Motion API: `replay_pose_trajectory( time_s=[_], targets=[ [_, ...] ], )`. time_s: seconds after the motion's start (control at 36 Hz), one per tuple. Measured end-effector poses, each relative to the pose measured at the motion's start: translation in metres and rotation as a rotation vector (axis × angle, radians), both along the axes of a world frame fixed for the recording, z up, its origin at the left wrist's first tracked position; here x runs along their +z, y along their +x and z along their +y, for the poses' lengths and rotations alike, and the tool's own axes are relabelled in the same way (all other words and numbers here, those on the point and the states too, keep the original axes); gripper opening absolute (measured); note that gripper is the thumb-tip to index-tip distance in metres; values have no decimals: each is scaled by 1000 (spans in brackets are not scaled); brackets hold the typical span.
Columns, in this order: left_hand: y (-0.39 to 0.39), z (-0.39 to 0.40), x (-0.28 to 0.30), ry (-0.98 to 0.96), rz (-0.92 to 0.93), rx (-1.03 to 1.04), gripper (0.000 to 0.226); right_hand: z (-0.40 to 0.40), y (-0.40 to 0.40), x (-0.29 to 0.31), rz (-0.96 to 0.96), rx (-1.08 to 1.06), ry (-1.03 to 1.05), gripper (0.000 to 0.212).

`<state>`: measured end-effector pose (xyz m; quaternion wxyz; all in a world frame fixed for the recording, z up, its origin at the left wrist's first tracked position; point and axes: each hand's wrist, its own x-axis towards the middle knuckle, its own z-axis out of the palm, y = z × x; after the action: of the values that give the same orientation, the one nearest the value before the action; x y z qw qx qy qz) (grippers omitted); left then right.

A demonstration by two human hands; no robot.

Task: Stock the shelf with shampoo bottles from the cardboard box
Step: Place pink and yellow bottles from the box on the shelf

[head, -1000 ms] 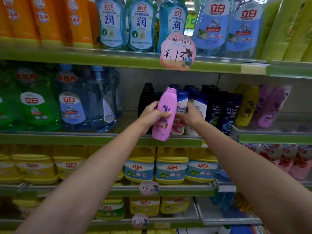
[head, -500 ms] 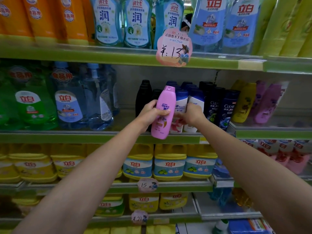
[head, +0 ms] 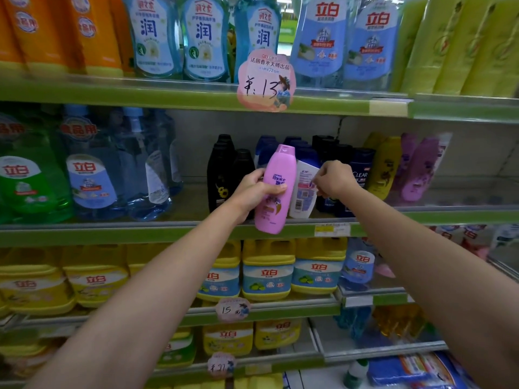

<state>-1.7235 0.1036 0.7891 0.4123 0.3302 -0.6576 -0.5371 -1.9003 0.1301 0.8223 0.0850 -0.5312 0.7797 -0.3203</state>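
Bottle in left hand

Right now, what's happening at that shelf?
A person is stocking shampoo. The left hand grips a pink Rejoice bottle around its middle, held tilted in front of the middle shelf's edge, not yet set down. The right hand, fingers curled, is at a white shampoo bottle standing on that shelf beside dark Clear bottles; whether it actually holds it isn't clear. No cardboard box is in view.
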Motion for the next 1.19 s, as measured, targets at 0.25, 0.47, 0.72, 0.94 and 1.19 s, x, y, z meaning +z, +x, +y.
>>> replay_pose_trajectory(
  time_s=[0.25, 0.47, 0.72, 0.94, 1.19],
  targets=[
    [-5, 3, 3, -13, -6, 2, 37, 0, -10, 0, -20, -20, -61, 49],
    [-1, 2, 1, -6, -4, 19, 39, -10, -6, -24, -211, 53, 33, 39],
    [3, -2, 2, -4, -4, 48, 33, -13, -6, -32, -273, 48, -50, 43],
    [0, -2, 3, -2, 0, 30, 32, -4, -7, -33, 42, -57, -30, 57],
    [2, -1, 2, 6, 6, 36, 35, -15, 7, -36, -16, -49, -58, 56]
  ],
)
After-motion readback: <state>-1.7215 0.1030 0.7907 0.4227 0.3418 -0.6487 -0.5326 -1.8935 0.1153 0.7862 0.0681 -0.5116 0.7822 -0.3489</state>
